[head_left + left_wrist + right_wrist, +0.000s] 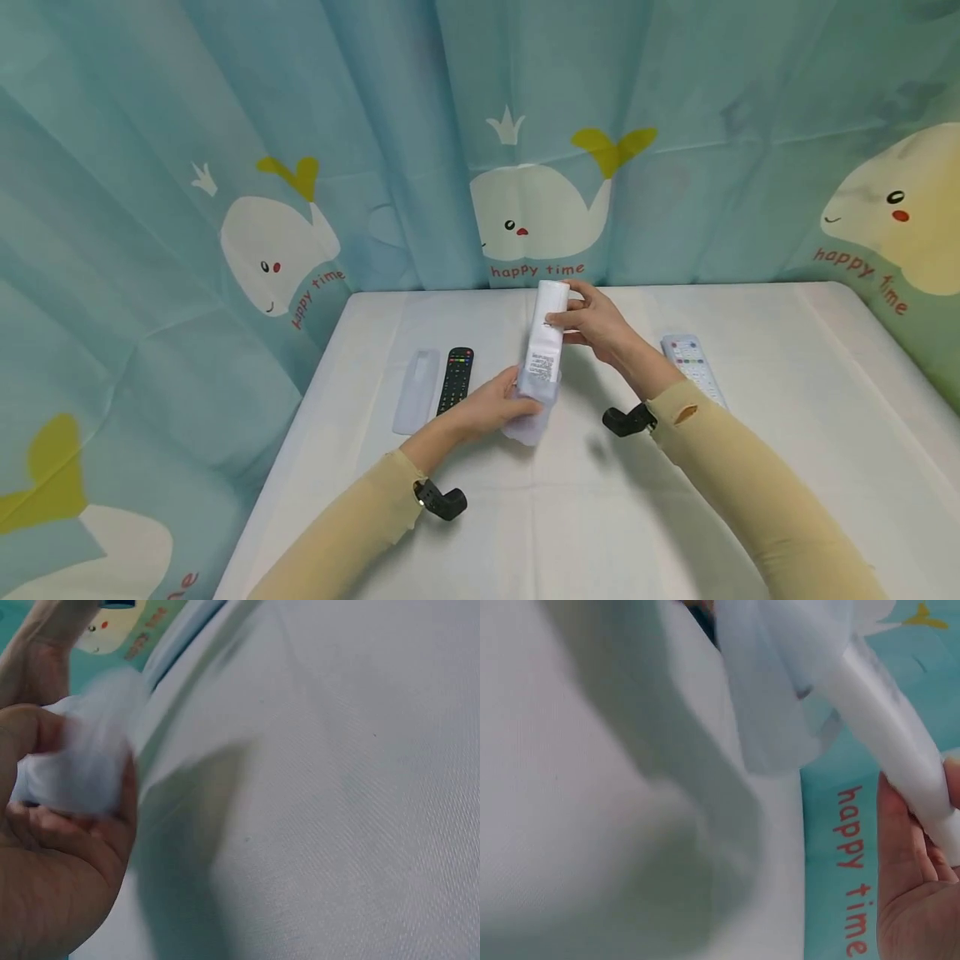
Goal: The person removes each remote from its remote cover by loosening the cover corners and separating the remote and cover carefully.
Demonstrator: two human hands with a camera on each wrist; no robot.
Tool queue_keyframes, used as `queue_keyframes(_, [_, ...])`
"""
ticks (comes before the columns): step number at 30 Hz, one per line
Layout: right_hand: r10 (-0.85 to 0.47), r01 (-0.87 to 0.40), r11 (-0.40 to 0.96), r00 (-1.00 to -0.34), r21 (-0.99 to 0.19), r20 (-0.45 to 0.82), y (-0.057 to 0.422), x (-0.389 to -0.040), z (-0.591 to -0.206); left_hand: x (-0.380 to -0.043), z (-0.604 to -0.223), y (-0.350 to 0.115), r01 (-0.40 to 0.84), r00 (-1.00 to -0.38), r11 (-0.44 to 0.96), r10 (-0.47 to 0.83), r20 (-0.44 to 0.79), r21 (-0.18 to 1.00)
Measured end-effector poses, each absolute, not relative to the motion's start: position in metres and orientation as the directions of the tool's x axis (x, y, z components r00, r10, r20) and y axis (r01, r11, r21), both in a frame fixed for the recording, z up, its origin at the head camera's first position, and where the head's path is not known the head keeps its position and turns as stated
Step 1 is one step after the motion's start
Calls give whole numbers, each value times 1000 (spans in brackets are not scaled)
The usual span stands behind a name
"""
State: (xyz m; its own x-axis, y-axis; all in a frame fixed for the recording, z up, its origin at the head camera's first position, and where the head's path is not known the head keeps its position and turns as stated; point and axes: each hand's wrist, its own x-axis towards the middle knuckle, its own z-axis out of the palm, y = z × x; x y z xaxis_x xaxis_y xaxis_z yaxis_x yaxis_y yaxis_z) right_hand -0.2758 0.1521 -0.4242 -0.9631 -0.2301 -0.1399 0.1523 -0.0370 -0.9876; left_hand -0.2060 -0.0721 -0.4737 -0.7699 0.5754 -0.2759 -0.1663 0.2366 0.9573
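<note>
Over the middle of the table, a white remote control [549, 329] is held tilted, its back with small printed text in view. My right hand [597, 327] grips its upper end between thumb and fingers. Around its lower end sits a translucent soft cover [529, 427], which my left hand [491, 407] holds. In the left wrist view the cover [101, 765] is blurred between thumb and fingers. The right wrist view shows the loose cover [776, 712] hanging around the white remote [889, 727].
To the left, a black remote [457, 379] lies beside an empty translucent cover [417, 392]. A light remote in a cover [692, 362] lies at right, partly behind the right forearm. A curtain with whale prints [420, 125] hangs along the white table's [480, 542] far edge.
</note>
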Motion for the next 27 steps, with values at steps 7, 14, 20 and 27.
queue_keyframes(7, [-230, 145, -26, -964, -989, -135, 151, -272, -421, -201, -473, -65, -148, -831, 237, 497, -251, 960])
queue_keyframes(14, [-218, 146, -18, -966, -989, -138, 148, -271, -425, -201, -483, -60, -134, -846, 222, 481, -228, 966])
queue_keyframes(20, [-195, 160, -26, -969, -987, -152, 147, -269, -428, -198, -485, -55, -127, -862, 236, 454, -225, 963])
queue_keyframes(27, [-157, 181, -54, -973, -982, -171, 144, -268, -430, -198, -483, -47, -110, -905, 285, 367, -214, 952])
